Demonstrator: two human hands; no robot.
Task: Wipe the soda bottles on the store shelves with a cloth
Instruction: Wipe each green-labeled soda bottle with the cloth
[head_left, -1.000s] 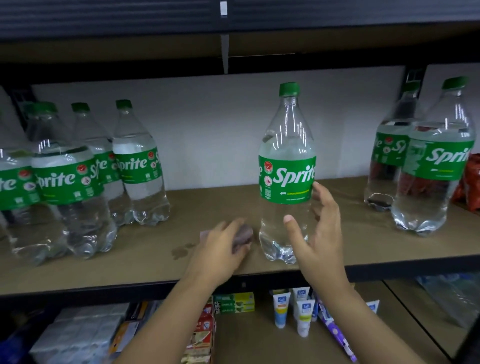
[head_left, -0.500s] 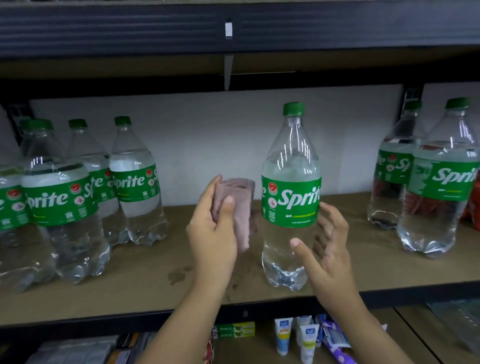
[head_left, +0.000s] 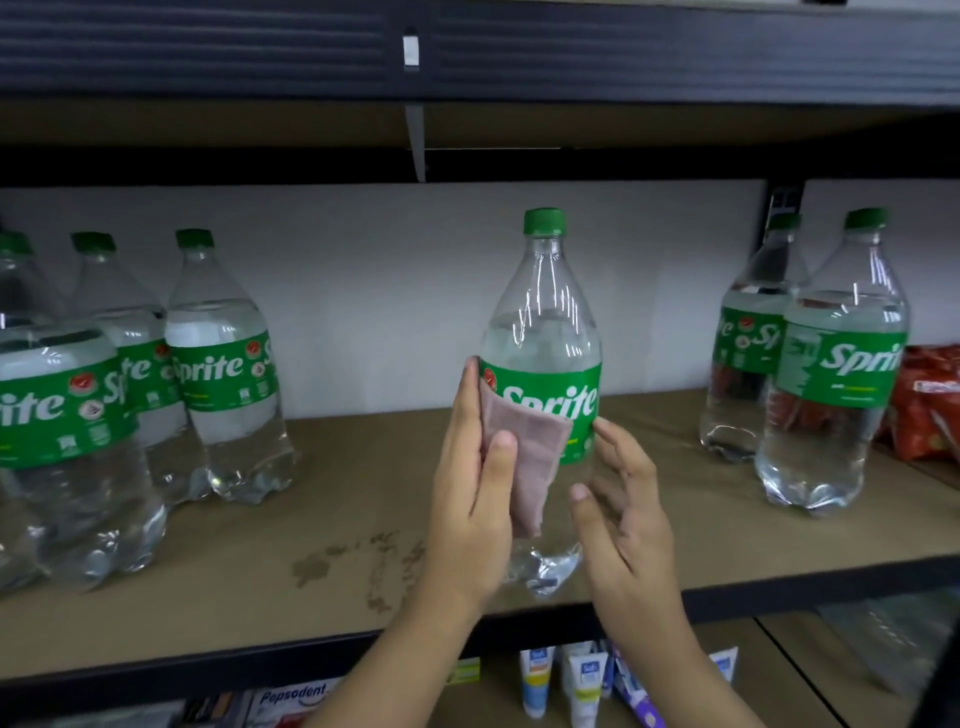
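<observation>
A clear Sprite bottle (head_left: 543, 332) with a green cap and green label stands alone in the middle of the brown shelf (head_left: 322, 525). My left hand (head_left: 470, 499) pinches a folded pinkish cloth (head_left: 524, 457) between thumb and fingers and holds it against the bottle's label and lower body. My right hand (head_left: 621, 514) hovers just right of the bottle's lower half, fingers spread and loosely bent, holding nothing. The bottle's base shows between the two hands.
Several Sprite bottles (head_left: 223, 364) stand grouped at the left, two more Sprite bottles (head_left: 836, 364) at the right beside red snack packets (head_left: 930, 400). A damp smear (head_left: 363, 561) marks the shelf. Tubes and boxes (head_left: 537, 680) lie on the lower shelf. An upper shelf (head_left: 467, 52) overhangs.
My left hand lifted the cloth off the shelf and carried it right onto the bottle. My right hand stayed beside the bottle's lower part.
</observation>
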